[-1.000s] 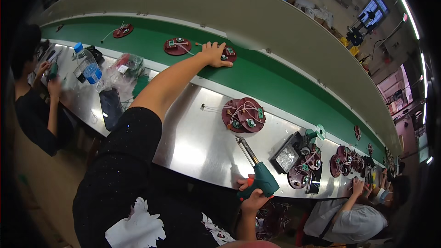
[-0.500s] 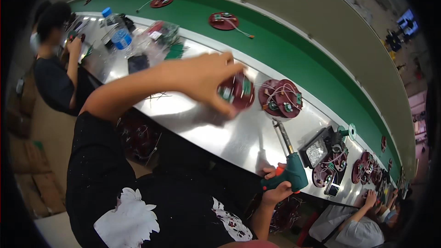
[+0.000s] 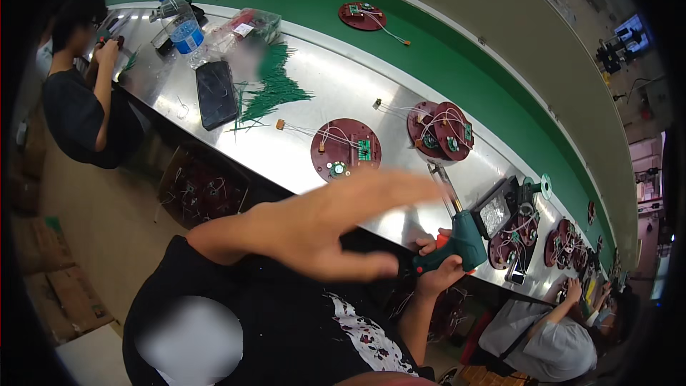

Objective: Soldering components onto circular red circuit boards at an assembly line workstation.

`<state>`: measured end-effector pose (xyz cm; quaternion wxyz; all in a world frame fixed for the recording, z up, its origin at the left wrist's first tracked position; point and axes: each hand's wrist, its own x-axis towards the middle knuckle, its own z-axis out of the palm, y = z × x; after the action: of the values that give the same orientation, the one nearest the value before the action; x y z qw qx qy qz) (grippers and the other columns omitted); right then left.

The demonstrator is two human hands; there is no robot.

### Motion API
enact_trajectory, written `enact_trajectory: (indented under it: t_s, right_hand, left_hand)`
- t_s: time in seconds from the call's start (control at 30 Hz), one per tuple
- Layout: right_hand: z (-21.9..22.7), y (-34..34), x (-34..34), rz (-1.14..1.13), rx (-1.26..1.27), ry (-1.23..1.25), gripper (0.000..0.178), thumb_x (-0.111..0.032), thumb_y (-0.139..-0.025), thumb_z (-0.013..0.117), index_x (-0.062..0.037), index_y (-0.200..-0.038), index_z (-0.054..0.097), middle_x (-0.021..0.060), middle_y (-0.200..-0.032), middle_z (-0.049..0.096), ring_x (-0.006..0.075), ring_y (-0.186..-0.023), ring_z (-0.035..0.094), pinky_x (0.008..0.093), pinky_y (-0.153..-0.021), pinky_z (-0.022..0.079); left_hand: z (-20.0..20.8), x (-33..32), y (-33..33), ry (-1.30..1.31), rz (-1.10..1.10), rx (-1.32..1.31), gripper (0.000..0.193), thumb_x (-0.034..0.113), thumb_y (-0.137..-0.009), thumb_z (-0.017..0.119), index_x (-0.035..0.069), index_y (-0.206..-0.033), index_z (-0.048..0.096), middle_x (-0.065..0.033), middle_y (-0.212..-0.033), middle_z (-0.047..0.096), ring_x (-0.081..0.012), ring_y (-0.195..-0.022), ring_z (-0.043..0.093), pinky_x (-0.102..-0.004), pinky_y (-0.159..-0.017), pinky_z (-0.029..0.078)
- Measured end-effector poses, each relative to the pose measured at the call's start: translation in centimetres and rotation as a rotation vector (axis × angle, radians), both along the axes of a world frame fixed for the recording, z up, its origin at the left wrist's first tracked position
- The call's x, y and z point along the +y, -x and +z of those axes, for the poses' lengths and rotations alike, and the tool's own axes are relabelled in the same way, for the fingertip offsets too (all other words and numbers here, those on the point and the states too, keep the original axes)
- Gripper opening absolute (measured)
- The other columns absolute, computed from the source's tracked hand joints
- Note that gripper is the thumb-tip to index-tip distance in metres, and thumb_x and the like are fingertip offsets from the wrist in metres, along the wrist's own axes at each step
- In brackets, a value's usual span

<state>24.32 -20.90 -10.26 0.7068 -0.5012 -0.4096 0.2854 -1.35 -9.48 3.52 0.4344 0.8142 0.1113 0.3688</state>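
Note:
My left hand (image 3: pixel 336 221) is in the air over the bench's near edge, slightly blurred, holding nothing. Its fingers stretch toward the right and the thumb stands apart. Just beyond it, a dark red round plate (image 3: pixel 341 137) lies flat on the metal bench, carrying a small green circuit board and white wires that end in an orange connector. In my right hand (image 3: pixel 444 276) is a green soldering gun (image 3: pixel 468 241) with a red trigger, its metal tip pointing up and away from me. Two similar overlapping plates (image 3: pixel 451 132) with wires lie past the tip.
Green wires (image 3: pixel 275 89), a black phone (image 3: pixel 216 94) and a water bottle (image 3: pixel 184 28) occupy the left side. To the right are a black tray (image 3: pixel 496 211), a solder spool (image 3: pixel 545 186) and more wired plates (image 3: pixel 561 243). Co-workers sit at both ends. A green ledge (image 3: pixel 307 11) runs behind.
My left hand has let go of the red plate, which now rests on the bench, and has come back toward me. The right hand still holds the soldering gun.

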Motion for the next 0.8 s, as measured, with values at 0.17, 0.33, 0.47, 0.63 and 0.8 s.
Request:
enact_trajectory:
  t_s: [0.17,0.33,0.47,0.63,0.8]
  right_hand:
    - [-1.3,-0.5,-0.2,-0.027,-0.009,0.006,0.081,-0.064,-0.096,0.058,0.0099,-0.128,0.048,0.0176,-0.108,0.062,0.0201,-0.066,0.063,0.0403,-0.066,0.061]
    - [-0.2,0.0,0.5,-0.054,-0.034,-0.029,0.082,-0.064,-0.097,0.058,0.0102,-0.129,0.048,0.0180,-0.108,0.062,0.0200,-0.067,0.063,0.0409,-0.068,0.061]
    - [-0.4,-0.1,0.4,-0.054,-0.047,-0.028,0.082,-0.064,-0.097,0.057,0.0104,-0.129,0.048,0.0184,-0.108,0.062,0.0201,-0.067,0.063,0.0409,-0.068,0.061]
    - [-0.1,0.2,0.8,-0.044,-0.061,-0.041,0.082,-0.065,-0.098,0.055,0.0107,-0.129,0.048,0.0189,-0.108,0.062,0.0204,-0.067,0.063,0.0402,-0.067,0.061]
    - [-0.7,0.0,0.4,-0.095,-0.044,-0.050,0.083,-0.065,-0.097,0.055,0.0112,-0.128,0.049,0.0189,-0.107,0.063,0.0208,-0.067,0.064,0.0397,-0.066,0.061]
  left_hand:
    - [3.2,-3.9,-0.3,0.396,-0.559,-0.424,0.060,0.024,-0.088,0.075,0.005,-0.142,0.058,-0.0212,-0.128,0.067,-0.0353,-0.106,0.069,-0.0426,-0.089,0.057]
    - [3.7,-4.4,0.7,0.472,-0.548,-0.423,0.069,0.036,-0.086,0.079,0.011,-0.146,0.056,-0.0170,-0.122,0.069,-0.0342,-0.105,0.068,-0.0459,-0.092,0.055]
    - [4.9,-2.9,1.8,0.471,-0.491,-0.340,0.057,0.025,-0.087,0.076,0.006,-0.139,0.060,-0.0183,-0.119,0.071,-0.0339,-0.102,0.070,-0.0437,-0.089,0.057]
    - [6.4,-2.3,3.0,0.456,-0.413,-0.233,0.044,0.012,-0.088,0.072,0.000,-0.130,0.066,-0.0199,-0.115,0.072,-0.0334,-0.098,0.072,-0.0410,-0.086,0.058]
    - [7.8,-1.2,2.1,0.389,-0.351,-0.136,0.032,-0.001,-0.089,0.069,-0.006,-0.121,0.071,-0.0215,-0.111,0.074,-0.0330,-0.094,0.073,-0.0382,-0.082,0.060]
